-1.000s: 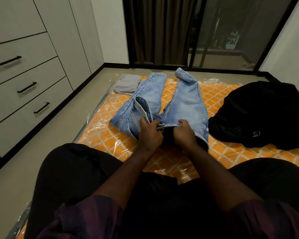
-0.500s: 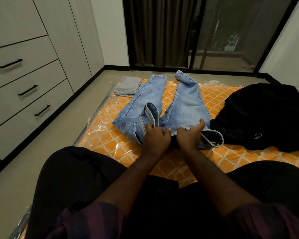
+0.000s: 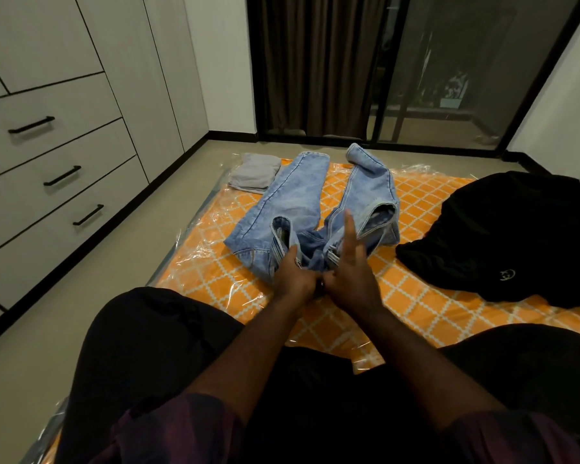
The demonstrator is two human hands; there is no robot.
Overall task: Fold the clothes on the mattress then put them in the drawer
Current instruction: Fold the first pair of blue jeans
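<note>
The left hand [image 3: 295,279] grips the waistband of the jeans [image 3: 302,195] on the mattress [image 3: 416,296]. The right hand [image 3: 349,276] rests released on them, fingers straight.

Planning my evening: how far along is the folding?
Done: one grey cloth lies folded on the mattress. In hand: the jeans, legs spread, left hand gripping the waist, right hand beside it. Left: the black heap, then the drawers, all shut.

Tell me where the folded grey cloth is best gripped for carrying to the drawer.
Likely the grey cloth by its left edge, scooping under the whole stack from the floor side: it lies folded flat, and the jeans crowd its right edge.
</note>
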